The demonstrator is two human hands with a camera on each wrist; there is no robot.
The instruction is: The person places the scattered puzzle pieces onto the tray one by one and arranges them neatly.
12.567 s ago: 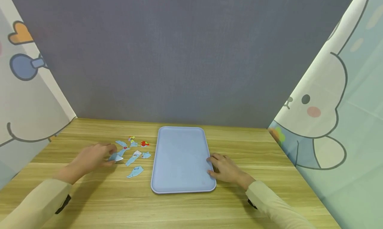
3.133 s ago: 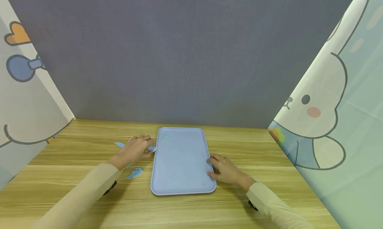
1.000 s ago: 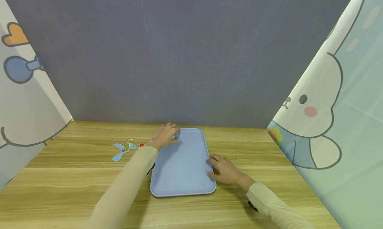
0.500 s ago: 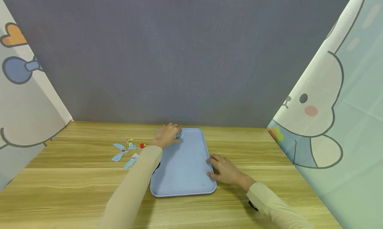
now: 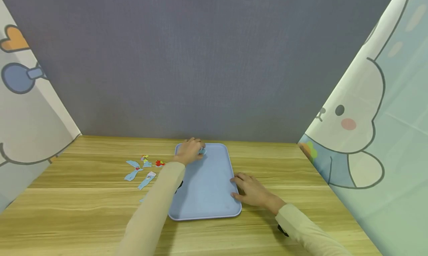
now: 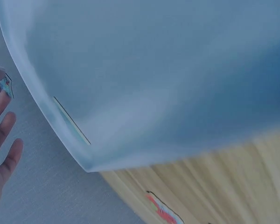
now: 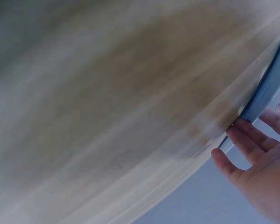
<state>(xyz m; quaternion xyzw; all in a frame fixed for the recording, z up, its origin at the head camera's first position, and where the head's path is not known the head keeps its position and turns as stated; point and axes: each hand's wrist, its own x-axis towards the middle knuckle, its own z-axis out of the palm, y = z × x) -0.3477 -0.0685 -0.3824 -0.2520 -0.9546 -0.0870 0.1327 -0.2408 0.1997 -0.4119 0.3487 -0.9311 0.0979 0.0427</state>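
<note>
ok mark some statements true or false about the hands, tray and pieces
1. The left hand pinches a light-blue piece. True.
2. The right hand touches the right edge of the tray. True.
3. Every piece lies in the tray. False: the red piece, for one, lies on the wooden table.
4. The left hand is at the tray's near end. False: it is by the far left corner.
5. In the left wrist view, a second piece shows inside the tray. True.

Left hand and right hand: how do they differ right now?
The left hand pinches a blue piece; the right hand shows no piece and touches the tray's right rim. The left hand is at the tray's far end, while the right hand sits lower in the head view. Both emerge from cream sleeves.
</note>
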